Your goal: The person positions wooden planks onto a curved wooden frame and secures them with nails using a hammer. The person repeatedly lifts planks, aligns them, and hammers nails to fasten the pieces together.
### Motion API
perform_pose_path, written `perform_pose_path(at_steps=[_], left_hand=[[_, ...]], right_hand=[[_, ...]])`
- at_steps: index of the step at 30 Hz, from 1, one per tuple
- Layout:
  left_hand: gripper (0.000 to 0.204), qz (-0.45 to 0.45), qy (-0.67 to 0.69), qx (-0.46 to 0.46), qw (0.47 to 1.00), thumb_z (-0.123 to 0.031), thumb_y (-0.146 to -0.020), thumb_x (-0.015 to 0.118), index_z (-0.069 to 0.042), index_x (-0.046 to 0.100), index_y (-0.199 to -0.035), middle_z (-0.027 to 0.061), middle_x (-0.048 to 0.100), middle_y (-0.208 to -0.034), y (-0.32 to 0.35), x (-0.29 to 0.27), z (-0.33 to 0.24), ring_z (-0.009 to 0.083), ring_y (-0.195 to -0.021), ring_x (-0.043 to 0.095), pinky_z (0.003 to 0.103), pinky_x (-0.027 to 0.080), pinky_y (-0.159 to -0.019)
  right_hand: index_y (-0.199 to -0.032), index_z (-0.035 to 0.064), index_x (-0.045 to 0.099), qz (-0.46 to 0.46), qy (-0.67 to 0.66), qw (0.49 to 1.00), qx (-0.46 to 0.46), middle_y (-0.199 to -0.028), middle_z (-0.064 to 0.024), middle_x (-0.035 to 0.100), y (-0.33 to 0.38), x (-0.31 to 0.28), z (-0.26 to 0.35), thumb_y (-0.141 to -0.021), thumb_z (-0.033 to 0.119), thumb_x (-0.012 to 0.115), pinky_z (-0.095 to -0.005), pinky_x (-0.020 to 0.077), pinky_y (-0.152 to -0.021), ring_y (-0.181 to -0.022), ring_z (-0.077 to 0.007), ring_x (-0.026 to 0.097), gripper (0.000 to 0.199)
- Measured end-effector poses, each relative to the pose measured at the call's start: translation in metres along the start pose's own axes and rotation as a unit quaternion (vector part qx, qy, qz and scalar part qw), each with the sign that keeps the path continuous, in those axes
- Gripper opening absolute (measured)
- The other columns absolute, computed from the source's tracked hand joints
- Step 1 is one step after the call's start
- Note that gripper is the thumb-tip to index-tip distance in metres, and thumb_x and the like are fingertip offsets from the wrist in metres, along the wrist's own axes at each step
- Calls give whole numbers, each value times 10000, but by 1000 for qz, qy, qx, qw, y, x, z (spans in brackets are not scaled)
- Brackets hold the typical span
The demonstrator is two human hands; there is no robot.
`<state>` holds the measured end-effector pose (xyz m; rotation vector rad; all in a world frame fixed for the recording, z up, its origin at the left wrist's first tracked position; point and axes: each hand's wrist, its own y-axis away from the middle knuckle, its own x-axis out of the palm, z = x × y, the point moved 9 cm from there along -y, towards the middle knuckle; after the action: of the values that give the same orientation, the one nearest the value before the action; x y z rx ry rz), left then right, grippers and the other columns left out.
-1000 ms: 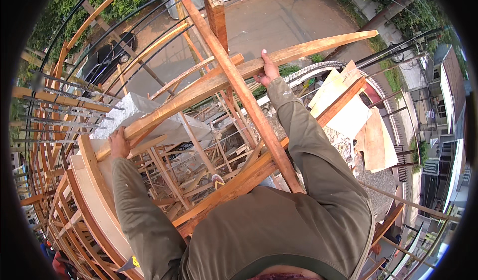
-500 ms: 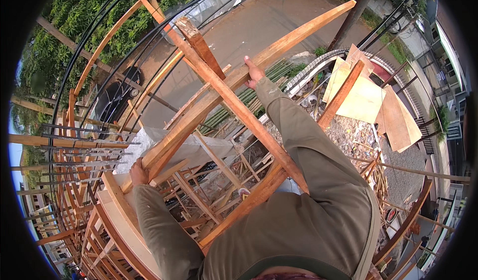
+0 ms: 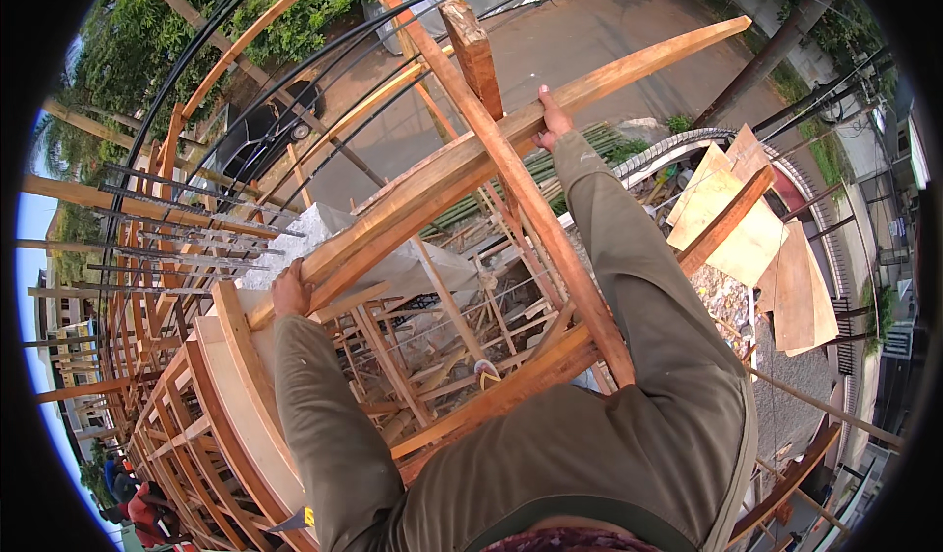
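A long, slightly curved wooden beam (image 3: pixel 393 215) runs slantwise from near left to far right. My left hand (image 3: pixel 292 292) is closed over its near end, beside a curved wooden form (image 3: pixel 243 341). Further along, my right hand (image 3: pixel 553 123) wraps round the same beam with the thumb up. Between my hands a straight plank (image 3: pixel 555 243) crosses over the beam. Under the beam lies a second board, mostly covered by it. A thick upright post (image 3: pixel 473 56) rises just past the crossing.
Rebar (image 3: pixel 187 213) sticks out at the left, near black cables (image 3: pixel 221 31). Timber props and rubble lie far below, with what looks like a sandalled foot (image 3: pixel 486 373). Plywood sheets (image 3: pixel 722 218) rest at right. A person in red (image 3: pixel 147 513) is at lower left.
My view has turned, so the scene sits further right and higher, and people show at lower left. Both hands keep their hold on the beam, which has hardly moved against the plank.
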<state>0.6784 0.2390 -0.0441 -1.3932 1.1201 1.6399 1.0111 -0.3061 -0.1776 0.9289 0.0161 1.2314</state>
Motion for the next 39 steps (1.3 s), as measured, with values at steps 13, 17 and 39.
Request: perform_pose_path(at_steps=[13, 17, 39], left_hand=[[731, 0, 20, -11, 1000, -181, -761, 858, -134, 542, -1419, 172, 644, -1296, 10, 27, 13, 387, -1218, 588, 504, 460, -1025], [749, -22, 22, 10, 999, -161, -752, 862, -114, 535, -1424, 178, 637, -1289, 5, 23, 4, 392, -1220, 582, 499, 463, -1023], [744, -227, 177, -45, 957, -159, -834, 782, -62, 448, -1492, 308, 304, -1578, 118, 37, -109, 463, -1465, 297, 546, 270, -1196]], right_hand=[[-1300, 110, 541, 13, -64, 997, -31, -1229, -108, 630, -4, 22, 4, -867, 410, 824, -540, 531, -827, -1072, -307, 643, 598], [-1469, 66, 309, 8, -103, 994, -28, -1358, -170, 543, -11, 21, 1, -850, 349, 841, -636, 512, -919, -1217, -369, 587, 864], [-1460, -38, 178, -71, -69, 988, -120, -1373, -264, 471, -52, 32, -22, -851, 132, 814, -594, 508, -985, -1217, -397, 560, 897]])
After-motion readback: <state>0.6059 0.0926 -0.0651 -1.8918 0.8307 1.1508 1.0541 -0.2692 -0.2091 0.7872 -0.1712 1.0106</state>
